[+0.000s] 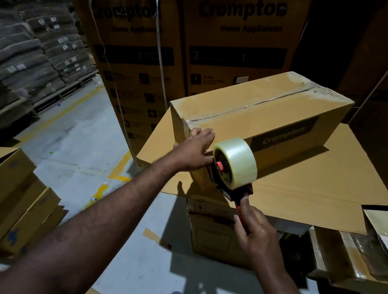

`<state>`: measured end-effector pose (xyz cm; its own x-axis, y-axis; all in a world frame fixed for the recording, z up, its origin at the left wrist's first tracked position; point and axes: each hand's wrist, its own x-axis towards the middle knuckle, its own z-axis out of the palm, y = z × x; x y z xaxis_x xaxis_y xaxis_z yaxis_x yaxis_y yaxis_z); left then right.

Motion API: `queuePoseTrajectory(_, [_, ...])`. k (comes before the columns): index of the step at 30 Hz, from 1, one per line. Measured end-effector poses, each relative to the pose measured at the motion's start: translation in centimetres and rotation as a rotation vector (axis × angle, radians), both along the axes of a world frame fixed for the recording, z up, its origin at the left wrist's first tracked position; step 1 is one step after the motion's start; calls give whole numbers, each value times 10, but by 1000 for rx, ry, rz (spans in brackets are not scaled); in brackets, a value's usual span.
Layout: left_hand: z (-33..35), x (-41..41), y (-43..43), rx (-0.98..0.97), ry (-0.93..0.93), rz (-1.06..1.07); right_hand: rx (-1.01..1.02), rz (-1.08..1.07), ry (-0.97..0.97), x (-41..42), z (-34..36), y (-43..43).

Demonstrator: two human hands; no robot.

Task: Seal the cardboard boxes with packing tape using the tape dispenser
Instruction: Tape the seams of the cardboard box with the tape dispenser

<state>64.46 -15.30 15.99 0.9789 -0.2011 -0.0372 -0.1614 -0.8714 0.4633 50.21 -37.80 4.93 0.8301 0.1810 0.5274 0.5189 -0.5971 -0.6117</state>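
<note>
A warehouse: sacks (21, 45) stacked on pallets (59, 93), tall cartons (237, 45), yellow-lined floor (76, 136).

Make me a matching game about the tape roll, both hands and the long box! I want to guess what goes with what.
Things:
1 tape roll
2 left hand
3 right hand
4 long box

Matches:
A grips the handle of the tape dispenser
B see-through and shiny
C pressed flat on the box's near end
D lies on a flat cardboard sheet

Pairs: 1-B, 2-C, 3-A, 4-D
</note>
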Motion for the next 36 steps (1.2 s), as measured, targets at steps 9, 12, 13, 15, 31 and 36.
queuePoseTrajectory(9, [-14, -4, 3, 2, -92, 91, -12, -63, -1, 2, 5, 25])
queuePoseTrajectory(12, [-20, -2, 7, -23, -108, 87, -64, -71, -23, -1, 10, 29])
queuePoseTrajectory(13, [-19, -1, 7, -35, -109, 87, -44, -77, -7, -3, 13, 31])
queuePoseTrajectory(15, [-16, 1, 5, -53, -112, 95, 46, -81, 51, -4, 16, 36])
queuePoseTrajectory(31, [-7, -12, -16, 25, -191, 146, 285, -222, 624, -19, 27, 49])
queuePoseTrajectory(36, [-5, -14, -14, 80, -149, 97, 265, -241, 642, -15, 34, 36])
